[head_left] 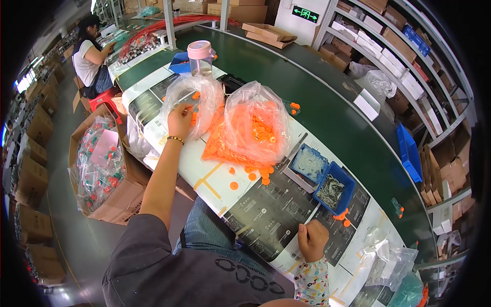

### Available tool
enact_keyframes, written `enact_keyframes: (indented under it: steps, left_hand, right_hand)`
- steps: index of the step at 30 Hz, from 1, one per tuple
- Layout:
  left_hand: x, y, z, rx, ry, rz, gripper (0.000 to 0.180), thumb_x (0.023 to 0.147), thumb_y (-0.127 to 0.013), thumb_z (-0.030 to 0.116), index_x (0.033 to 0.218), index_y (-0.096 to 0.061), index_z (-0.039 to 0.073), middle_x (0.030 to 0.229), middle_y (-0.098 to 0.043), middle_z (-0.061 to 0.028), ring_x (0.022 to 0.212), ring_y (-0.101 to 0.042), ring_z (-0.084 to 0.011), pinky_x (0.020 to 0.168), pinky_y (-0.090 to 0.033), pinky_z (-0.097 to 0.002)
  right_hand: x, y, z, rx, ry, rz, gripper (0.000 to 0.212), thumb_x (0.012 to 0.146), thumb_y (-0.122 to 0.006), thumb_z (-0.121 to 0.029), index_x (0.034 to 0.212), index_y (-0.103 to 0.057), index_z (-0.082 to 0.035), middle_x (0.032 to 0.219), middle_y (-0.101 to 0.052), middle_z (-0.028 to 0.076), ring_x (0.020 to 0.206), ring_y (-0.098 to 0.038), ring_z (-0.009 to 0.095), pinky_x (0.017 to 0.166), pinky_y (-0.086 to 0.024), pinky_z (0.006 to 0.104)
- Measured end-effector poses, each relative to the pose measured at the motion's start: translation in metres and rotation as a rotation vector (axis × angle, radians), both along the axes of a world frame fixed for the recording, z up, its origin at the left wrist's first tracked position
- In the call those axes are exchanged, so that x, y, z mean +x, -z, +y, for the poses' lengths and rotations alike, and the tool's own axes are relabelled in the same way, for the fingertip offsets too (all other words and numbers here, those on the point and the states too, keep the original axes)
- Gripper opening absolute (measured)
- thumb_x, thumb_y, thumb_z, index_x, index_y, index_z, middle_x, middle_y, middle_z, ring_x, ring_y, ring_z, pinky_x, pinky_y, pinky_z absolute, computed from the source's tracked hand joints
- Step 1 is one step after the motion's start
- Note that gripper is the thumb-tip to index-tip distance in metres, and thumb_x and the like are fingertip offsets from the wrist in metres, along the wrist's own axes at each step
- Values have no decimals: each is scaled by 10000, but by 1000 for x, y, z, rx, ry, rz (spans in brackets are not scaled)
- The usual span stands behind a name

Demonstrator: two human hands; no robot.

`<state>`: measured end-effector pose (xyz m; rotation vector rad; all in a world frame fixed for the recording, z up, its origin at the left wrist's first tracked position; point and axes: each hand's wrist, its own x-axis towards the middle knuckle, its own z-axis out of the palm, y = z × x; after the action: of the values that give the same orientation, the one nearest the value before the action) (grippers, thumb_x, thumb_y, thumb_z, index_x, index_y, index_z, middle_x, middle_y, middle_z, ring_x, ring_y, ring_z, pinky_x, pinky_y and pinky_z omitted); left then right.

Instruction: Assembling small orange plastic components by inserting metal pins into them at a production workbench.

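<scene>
My left hand [179,122], a beaded bracelet at its wrist, reaches into the mouth of a clear plastic bag [210,94] with a few orange pieces in it. Its fingers are bent together; what they hold, if anything, cannot be made out. Right beside it stands a larger open bag [245,148] full of small round orange plastic pieces. My right hand [313,240] is curled closed over the near table edge, its inside hidden. Beyond it sits a blue bin [348,190] of thin metal pins, with loose orange pieces [340,215] next to it.
More orange discs [234,185] lie on the paper-covered table [204,176]. A blue lid-like tray [308,162] adjoins the pins. A pink-lidded bottle [200,53] stands behind the bags. A green conveyor belt [327,110] runs beyond. An open carton [134,176] is at left; a person [91,59] sits farther off.
</scene>
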<state>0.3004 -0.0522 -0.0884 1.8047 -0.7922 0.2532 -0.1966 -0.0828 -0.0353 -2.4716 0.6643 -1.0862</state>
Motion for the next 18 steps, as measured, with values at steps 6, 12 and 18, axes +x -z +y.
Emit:
enact_keyframes:
  steps: [6, 12, 18]
  left_hand:
    - [7, 6, 0, -3, -8, -46, 167, 813, -633, 69, 963, -703, 49, 817, -632, -109, 672, -597, -186, 646, -488, -299]
    - [7, 5, -3, -33, 7, -7, 185, 817, -617, 56, 980, -705, 47, 816, -629, -115, 680, -601, -191, 653, -490, -300]
    - [9, 5, 1, -54, 3, 21, 187, 825, -599, 39, 979, -705, 45, 831, -634, -117, 684, -607, -198, 659, -492, -301]
  right_hand:
    - [1, -1, 0, 15, -7, 0, 244, 778, -659, -42, 596, -496, -42, 549, -429, 70, 455, -421, 234, 448, -305, 348]
    - [2, -4, 0, 22, -8, 13, 237, 785, -651, -38, 604, -498, -32, 554, -424, 76, 462, -424, 237, 451, -307, 349]
    - [3, -5, -1, 12, -18, 42, 206, 774, -667, -44, 616, -535, -41, 556, -447, 68, 465, -442, 233, 449, -321, 346]
